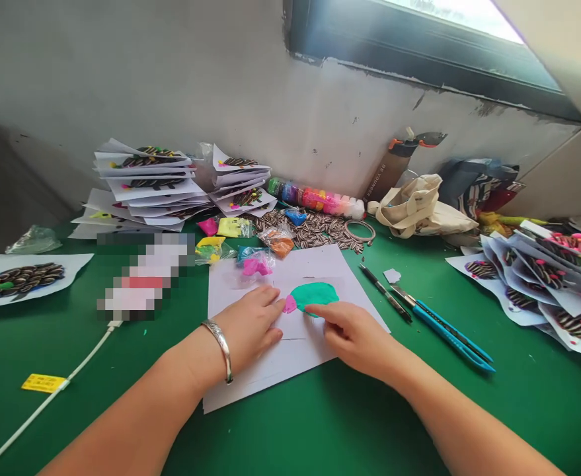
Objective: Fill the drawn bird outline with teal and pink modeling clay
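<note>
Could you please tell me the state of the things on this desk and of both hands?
Paper: lying flat
Green clay: flattened
Pink clay piece: flattened, against the green clay
Left hand: palm down on the paper
Right hand: index finger extended onto the green clay
Bracelet: worn on the left wrist
Pen: lying down
Seeds: loose, spread out
Bottle: tilted
Cloth bag: slumped

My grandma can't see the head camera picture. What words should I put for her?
A person's right hand touches a flat teal-green clay shape on white paper, while the left hand rests beside a small pink clay piece. Striped sunflower seeds lie behind on the green table.
</note>
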`<state>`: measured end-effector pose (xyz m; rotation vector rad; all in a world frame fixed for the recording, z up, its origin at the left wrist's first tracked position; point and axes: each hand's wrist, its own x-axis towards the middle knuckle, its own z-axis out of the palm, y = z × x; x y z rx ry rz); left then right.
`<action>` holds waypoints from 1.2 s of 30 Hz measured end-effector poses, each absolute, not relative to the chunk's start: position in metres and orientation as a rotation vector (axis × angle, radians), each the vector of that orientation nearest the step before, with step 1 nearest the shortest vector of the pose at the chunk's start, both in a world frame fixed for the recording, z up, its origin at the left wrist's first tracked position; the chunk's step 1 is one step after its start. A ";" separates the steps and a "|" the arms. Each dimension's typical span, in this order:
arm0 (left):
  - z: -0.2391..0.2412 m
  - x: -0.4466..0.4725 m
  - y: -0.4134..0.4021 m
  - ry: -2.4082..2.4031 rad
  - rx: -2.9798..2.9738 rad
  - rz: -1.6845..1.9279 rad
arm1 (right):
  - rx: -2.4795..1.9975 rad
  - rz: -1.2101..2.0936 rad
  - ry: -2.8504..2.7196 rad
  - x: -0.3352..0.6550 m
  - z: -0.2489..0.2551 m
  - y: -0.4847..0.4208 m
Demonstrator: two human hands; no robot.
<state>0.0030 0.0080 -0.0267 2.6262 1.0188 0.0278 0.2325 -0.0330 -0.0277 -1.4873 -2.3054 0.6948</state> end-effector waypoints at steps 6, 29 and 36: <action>-0.029 0.001 0.007 1.045 2.529 0.125 | -1.475 0.916 -2.194 0.235 -0.034 -0.033; -0.051 -0.001 -0.009 1.197 2.631 0.068 | -1.181 0.662 -2.426 0.241 -0.036 -0.031; -0.054 0.001 -0.013 1.215 2.686 0.086 | -1.171 0.632 -2.429 0.240 -0.035 -0.031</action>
